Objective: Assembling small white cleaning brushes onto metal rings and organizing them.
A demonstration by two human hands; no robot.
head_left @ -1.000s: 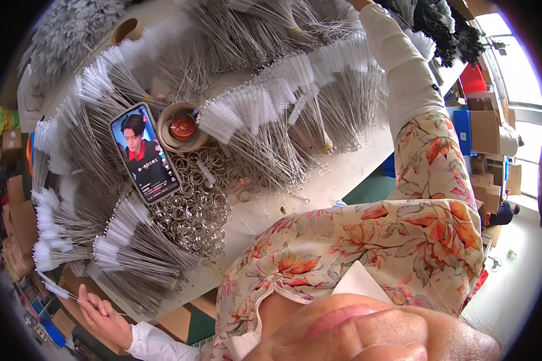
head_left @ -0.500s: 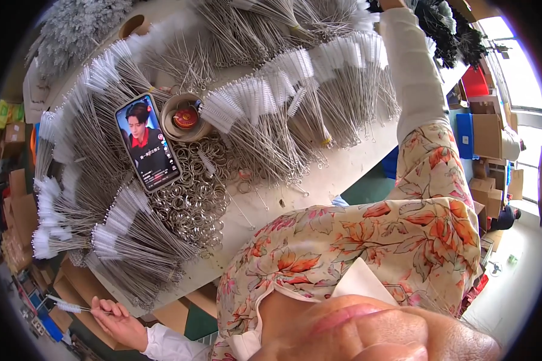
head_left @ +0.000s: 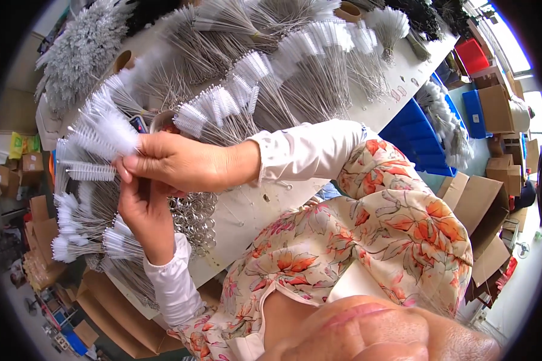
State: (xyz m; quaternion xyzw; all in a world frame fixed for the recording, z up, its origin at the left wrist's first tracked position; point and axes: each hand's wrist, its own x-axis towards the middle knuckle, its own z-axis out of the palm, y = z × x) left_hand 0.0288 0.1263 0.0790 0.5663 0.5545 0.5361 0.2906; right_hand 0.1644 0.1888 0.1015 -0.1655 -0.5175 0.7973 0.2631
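Note:
My right hand [head_left: 190, 161] reaches across to the left and is closed at a bunch of white-bristled wire brushes [head_left: 105, 129] above the table. Just below it, my left hand [head_left: 143, 210] has its fingers closed on a single wire brush [head_left: 89, 171], its white bristles pointing left. The two hands meet at the fingertips, and their wire handles are mostly hidden behind the fingers. Under and beside the hands lies a pile of metal rings [head_left: 194, 224]. A phone [head_left: 138, 124] is almost wholly covered by my right hand and the brushes.
Heaps of wire brushes [head_left: 307, 78] cover much of the white table [head_left: 256, 207]. A cardboard ring [head_left: 163, 122] stands behind my right hand. At the right, a blue bin [head_left: 412, 141] sits beside more brushes. Cardboard boxes [head_left: 117, 310] stand at the lower left.
My right hand has come from the far right to the left side, with a bunch of brushes. My left hand has risen from the lower left to meet it, still with its brush.

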